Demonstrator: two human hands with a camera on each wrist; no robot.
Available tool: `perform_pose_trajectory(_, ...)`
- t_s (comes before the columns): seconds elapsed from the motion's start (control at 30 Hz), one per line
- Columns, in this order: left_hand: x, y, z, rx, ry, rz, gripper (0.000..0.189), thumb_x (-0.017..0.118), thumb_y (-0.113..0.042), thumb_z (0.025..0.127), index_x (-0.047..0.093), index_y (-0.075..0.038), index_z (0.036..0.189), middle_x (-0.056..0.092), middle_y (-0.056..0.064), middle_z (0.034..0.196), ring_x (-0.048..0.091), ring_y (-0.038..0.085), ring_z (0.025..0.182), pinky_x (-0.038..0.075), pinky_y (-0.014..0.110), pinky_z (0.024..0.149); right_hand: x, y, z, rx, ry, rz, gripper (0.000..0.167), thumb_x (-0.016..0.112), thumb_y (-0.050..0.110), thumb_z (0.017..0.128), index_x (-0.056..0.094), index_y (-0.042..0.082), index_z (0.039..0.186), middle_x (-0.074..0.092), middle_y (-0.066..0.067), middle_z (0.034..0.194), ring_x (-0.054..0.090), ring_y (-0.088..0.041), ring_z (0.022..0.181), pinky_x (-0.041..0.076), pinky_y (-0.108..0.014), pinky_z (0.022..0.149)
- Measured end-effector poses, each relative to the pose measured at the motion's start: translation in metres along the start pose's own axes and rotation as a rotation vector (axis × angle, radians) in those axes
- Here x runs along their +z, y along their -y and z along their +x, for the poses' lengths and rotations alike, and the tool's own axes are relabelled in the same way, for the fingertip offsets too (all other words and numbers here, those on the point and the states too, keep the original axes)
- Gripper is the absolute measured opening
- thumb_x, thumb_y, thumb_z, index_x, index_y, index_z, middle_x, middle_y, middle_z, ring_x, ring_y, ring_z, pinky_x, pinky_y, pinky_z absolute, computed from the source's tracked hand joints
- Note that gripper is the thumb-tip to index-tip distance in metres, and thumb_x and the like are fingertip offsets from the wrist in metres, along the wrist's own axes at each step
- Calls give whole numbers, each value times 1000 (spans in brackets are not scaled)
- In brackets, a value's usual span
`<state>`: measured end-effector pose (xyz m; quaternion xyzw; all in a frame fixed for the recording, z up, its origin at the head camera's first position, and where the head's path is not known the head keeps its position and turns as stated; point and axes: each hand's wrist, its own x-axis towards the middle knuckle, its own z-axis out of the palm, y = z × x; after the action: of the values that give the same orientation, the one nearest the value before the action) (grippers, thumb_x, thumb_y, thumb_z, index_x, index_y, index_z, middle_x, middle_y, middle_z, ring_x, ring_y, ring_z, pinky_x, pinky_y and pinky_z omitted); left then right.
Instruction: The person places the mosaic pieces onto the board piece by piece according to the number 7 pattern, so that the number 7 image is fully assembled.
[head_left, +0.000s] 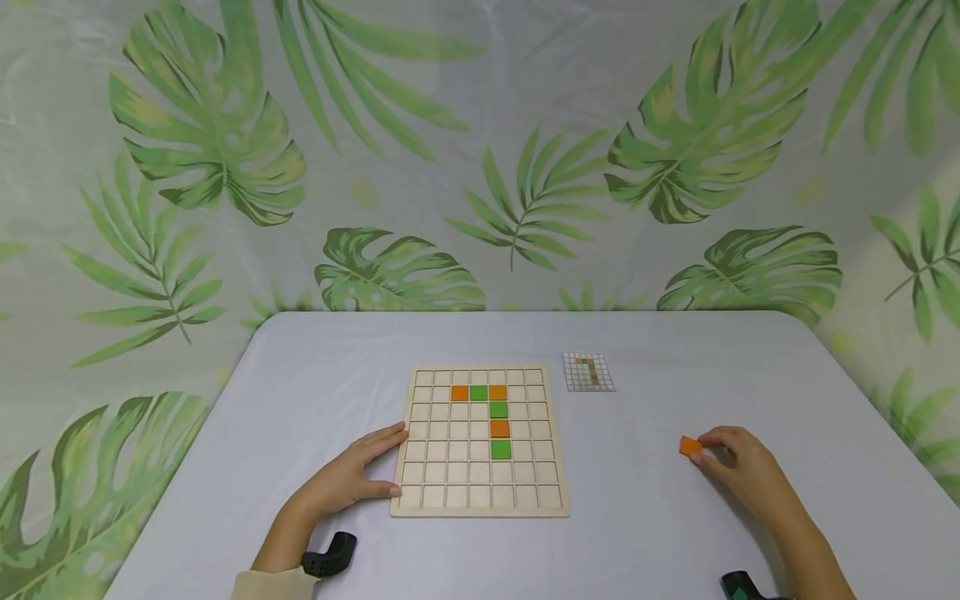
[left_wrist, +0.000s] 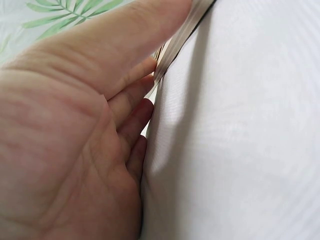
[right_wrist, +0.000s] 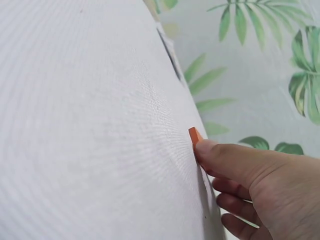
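A wooden grid board (head_left: 450,473) lies flat on the table, with orange and green square tiles set in its cells in a row that turns downward at an orange tile (head_left: 498,392). The lowest of them is a green tile (head_left: 501,450). My left hand (head_left: 348,477) rests at the board's left edge, thumb and fingertips touching the rim, fingers fairly straight. Off to the right of the board, my right hand (head_left: 742,471) pinches an orange tile (head_left: 690,447) between thumb and fingers. The same orange tile (right_wrist: 195,136) shows edge-on in the right wrist view.
A small pattern card (head_left: 588,372) with a printed grid and coloured squares lies beyond the board's upper right corner. White cloth covers the table (head_left: 630,517). Behind it hangs a leaf-patterned curtain (head_left: 555,100). Black wrist devices (head_left: 330,556) sit by both wrists.
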<state>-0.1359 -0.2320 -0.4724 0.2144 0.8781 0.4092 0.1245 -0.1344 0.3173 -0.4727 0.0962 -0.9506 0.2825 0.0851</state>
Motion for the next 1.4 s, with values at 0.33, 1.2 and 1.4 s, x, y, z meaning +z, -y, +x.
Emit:
perform_pose_trajectory(0.33, 0, -1, -1, 0, -3, 0, 82, 72, -39, 70, 36, -11, 139, 24, 4, 146, 15, 31, 133, 15, 55, 101, -1, 11, 1, -10, 6, -1, 30, 68, 20, 81, 61, 0, 102, 56, -20, 107, 49, -40, 99, 39, -56, 80)
perform_pose_trajectory(1.2, 1, 0, 0, 21, -8, 12, 80, 72, -38, 71, 38, -10, 138, 25, 5, 145, 16, 31, 132, 16, 54, 101, 74, 154, 38, -433, 189, 66, 24, 71, 22, 78, 64, 9, 98, 61, 6, 92, 56, -11, 82, 48, -28, 72)
perform_pose_trajectory(1.4, 0, -2, -1, 2, -1, -7, 81, 72, -38, 71, 36, -11, 139, 24, 3, 146, 15, 29, 133, 15, 53, 102, 94, 173, 38, -454, 212, 53, 26, 70, 30, 78, 66, 11, 95, 62, 6, 90, 55, -7, 81, 48, -27, 72)
